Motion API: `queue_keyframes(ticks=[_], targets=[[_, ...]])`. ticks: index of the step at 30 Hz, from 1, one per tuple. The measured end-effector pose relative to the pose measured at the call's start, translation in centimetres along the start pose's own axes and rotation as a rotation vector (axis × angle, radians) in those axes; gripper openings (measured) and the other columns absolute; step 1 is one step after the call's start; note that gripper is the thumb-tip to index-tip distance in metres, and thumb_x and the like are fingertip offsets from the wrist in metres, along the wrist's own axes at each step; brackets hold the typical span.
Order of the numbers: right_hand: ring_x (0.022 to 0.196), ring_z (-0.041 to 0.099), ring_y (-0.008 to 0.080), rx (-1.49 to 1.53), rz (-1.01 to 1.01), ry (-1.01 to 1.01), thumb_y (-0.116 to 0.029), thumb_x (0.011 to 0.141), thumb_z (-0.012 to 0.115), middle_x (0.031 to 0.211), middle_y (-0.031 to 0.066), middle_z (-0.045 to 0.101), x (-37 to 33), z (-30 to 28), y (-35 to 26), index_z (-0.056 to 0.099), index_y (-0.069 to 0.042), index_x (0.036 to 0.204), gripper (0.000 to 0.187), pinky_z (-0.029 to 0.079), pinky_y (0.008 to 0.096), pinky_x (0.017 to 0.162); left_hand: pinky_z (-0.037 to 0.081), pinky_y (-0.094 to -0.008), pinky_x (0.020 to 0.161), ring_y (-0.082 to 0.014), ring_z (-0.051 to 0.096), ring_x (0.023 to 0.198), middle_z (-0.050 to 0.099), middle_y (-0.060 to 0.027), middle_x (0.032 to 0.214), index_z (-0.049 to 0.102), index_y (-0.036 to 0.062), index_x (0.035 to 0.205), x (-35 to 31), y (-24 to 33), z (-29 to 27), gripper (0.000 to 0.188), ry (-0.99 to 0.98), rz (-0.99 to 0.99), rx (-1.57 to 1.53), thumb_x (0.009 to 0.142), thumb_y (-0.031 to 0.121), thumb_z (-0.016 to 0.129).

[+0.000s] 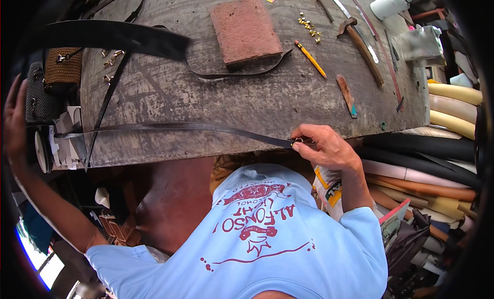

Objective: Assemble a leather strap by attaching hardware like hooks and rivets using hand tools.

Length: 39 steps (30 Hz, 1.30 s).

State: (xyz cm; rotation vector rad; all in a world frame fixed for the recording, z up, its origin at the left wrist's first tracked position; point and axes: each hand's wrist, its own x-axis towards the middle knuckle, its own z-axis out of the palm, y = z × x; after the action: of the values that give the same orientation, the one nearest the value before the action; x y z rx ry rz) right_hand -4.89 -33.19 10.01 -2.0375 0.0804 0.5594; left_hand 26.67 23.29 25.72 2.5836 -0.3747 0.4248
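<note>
A long dark leather strap (170,127) lies along the near edge of a worn wooden workbench (170,88). My right hand (327,147) pinches the strap's right end at the bench edge, where a small brass fitting shows between thumb and fingers. My left hand (14,121) is raised at the far left rim of the picture, fingers apart, close to a wide black strap (103,36) that crosses the upper left; what it touches is hidden by the rim.
On the bench lie a reddish brick-like block (246,30), a yellow pencil (310,58), small brass fittings (309,27), a hammer (363,46) and a flat tool (346,95). A woven bag (63,67) hangs at left. Rolled leather sheets (432,160) are stacked at right.
</note>
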Motion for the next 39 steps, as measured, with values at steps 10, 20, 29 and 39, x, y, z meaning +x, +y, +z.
queue_keyframes(ticks=[10,20,29,39], targets=[[0.072,0.066,0.0318,-0.04,-0.17,0.022,-0.012,0.087,0.066,0.085,0.0177,0.065,-1.9,2.9,-1.8,0.062,0.001,0.101,0.019,0.053,0.0387,0.066,0.047,-0.0269,0.07,-0.0126,0.058,0.076,0.068,-0.0093,0.091,0.062,-0.0054,0.121,-12.2,15.3,24.2,0.036,-0.435,0.116,-0.219,0.093,0.017,0.067],[0.071,0.066,0.0309,0.018,-0.254,-0.003,-0.012,0.087,0.067,0.086,0.017,0.065,-2.1,5.3,-0.9,0.062,0.002,0.099,0.02,0.053,0.0378,0.063,0.049,-0.0362,0.07,-0.0276,0.062,0.075,0.065,-0.0188,0.089,0.064,-0.0052,0.11,-15.0,14.7,24.3,0.032,-0.469,0.121,-0.034,0.087,0.017,0.07],[0.072,0.066,0.0316,0.022,-0.226,-0.03,-0.013,0.087,0.067,0.087,0.018,0.065,-2.0,5.2,-0.6,0.062,0.004,0.102,0.023,0.054,0.038,0.065,0.047,-0.0461,0.081,-0.043,0.06,0.095,0.062,-0.0236,0.102,0.058,-0.003,0.111,-21.3,13.9,21.4,0.028,-0.427,-0.07,-0.104,0.09,0.014,0.065],[0.066,0.064,0.0239,0.0,-0.226,-0.037,-0.012,0.086,0.068,0.08,0.0147,0.063,-1.6,5.2,-0.9,0.063,0.004,0.101,0.022,0.05,0.0336,0.058,0.047,-0.0466,0.083,-0.0415,0.06,0.095,0.062,-0.0226,0.097,0.063,-0.0016,0.112,-14.8,8.2,26.0,0.031,-0.357,0.09,-0.04,0.089,0.019,0.066]])
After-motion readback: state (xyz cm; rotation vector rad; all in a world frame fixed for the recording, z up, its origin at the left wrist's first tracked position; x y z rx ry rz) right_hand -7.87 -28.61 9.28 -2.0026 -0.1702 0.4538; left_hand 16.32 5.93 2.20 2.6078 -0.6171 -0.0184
